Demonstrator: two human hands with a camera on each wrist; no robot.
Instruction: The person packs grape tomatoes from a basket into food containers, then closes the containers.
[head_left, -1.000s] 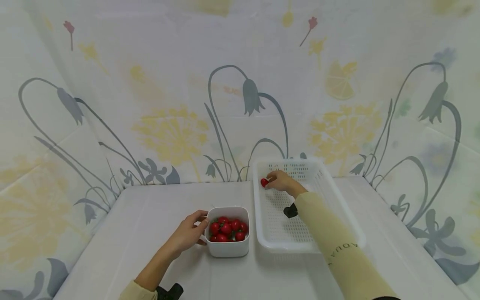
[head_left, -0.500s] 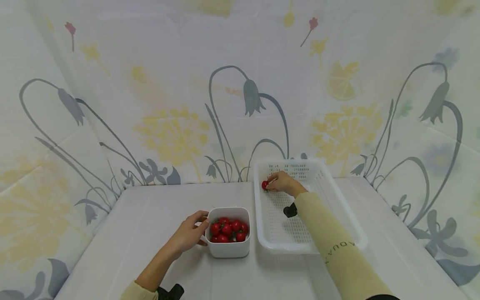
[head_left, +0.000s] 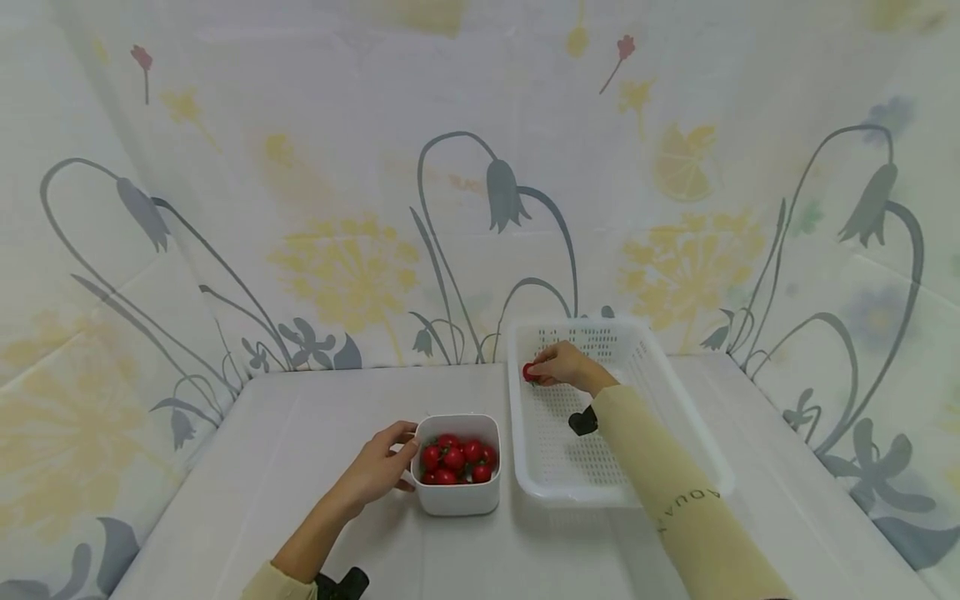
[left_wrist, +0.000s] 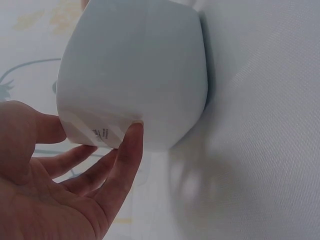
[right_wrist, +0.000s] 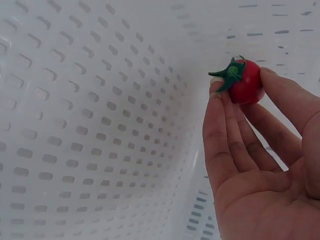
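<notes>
A red cherry tomato (right_wrist: 246,83) with a green leafy top is pinched between the thumb and fingertips of my right hand (head_left: 564,367). This hand is inside a white perforated basket (head_left: 718,479), close to its left wall near the far end. To the left of the basket stands a small white square container (head_left: 457,500), upright, holding several cherry tomatoes (head_left: 452,458). My left hand (head_left: 378,467) grips the left side of the container, thumb at the rim. In the left wrist view the fingers (left_wrist: 127,160) lie against its outer wall.
Both containers stand on a white table (head_left: 300,417), with a narrow gap between them. A flower-printed cloth (head_left: 480,167) rises behind the table and along both sides. A black wrist device (head_left: 582,422) hangs under the right sleeve, over the basket.
The tomato and right fingertips have shifted slightly downward inside the basket, and the tomato has turned a little. The left hand and container have stayed in place.
</notes>
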